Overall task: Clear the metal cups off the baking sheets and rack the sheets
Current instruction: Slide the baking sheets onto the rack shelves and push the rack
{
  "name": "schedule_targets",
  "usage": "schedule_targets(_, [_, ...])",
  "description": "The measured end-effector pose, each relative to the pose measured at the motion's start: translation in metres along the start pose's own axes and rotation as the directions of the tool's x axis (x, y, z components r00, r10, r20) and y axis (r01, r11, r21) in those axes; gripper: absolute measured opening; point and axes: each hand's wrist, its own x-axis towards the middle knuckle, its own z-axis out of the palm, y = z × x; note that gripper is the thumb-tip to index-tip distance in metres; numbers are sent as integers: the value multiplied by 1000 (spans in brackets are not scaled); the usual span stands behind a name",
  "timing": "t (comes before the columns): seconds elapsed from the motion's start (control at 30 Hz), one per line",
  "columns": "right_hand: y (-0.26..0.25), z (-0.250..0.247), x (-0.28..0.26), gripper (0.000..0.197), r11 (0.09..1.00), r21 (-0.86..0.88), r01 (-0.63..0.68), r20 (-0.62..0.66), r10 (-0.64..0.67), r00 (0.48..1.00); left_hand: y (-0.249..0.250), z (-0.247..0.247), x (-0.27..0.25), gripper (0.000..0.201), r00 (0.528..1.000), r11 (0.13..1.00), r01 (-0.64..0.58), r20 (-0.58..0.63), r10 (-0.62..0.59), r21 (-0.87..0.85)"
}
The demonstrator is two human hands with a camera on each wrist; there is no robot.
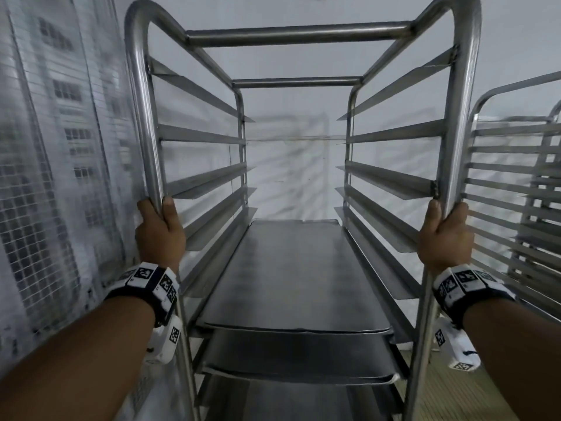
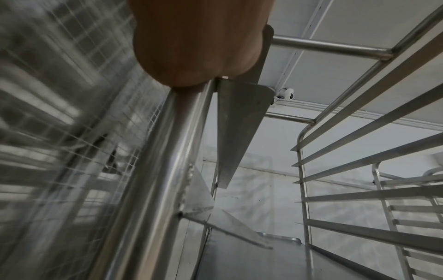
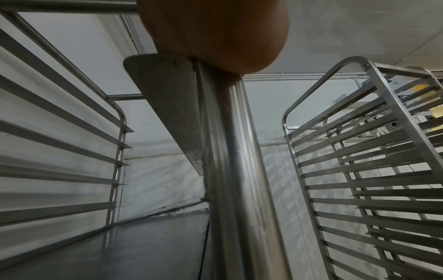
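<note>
A tall steel tray rack (image 1: pixel 299 34) fills the head view right in front of me. My left hand (image 1: pixel 159 229) grips its near left upright, thumb on the inner side. My right hand (image 1: pixel 444 233) grips the near right upright the same way. Three dark baking sheets sit on the lower runners: the top sheet (image 1: pixel 291 275), a second sheet (image 1: pixel 297 357) under it, and a third at the bottom edge. The upper runners hold nothing. No metal cups are in view. The wrist views show each palm (image 2: pixel 191 43) (image 3: pixel 215 34) wrapped on a post.
A second steel rack (image 1: pixel 516 189) stands close on the right, with another behind it. A mesh-covered window (image 1: pixel 45 165) runs along the left. A white wall (image 1: pixel 291 165) lies behind the rack. Tan floor (image 1: pixel 455 399) shows at lower right.
</note>
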Motion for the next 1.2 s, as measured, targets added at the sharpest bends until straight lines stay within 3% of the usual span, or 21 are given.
schedule_targets(0.3, [9,49,33,50,998,61,-11,16,10,1000,-13,69,22,54,998,999,-52,-23,52,-15])
schedule_targets(0.6, [28,98,71,49,995,92,-25,31,22,999,-14,125,31,52,999,1000,-25,-40,24,-11])
schedule_targets(0.93, [39,125,95,48,997,58,-56,78,52,996,-15,163,36,49,999,1000,-6,-54,6,10])
schedule_targets(1.2, [47,154,111,43,989,144,-32,84,20,996,-24,192,45,53,997,999,-33,-75,36,39])
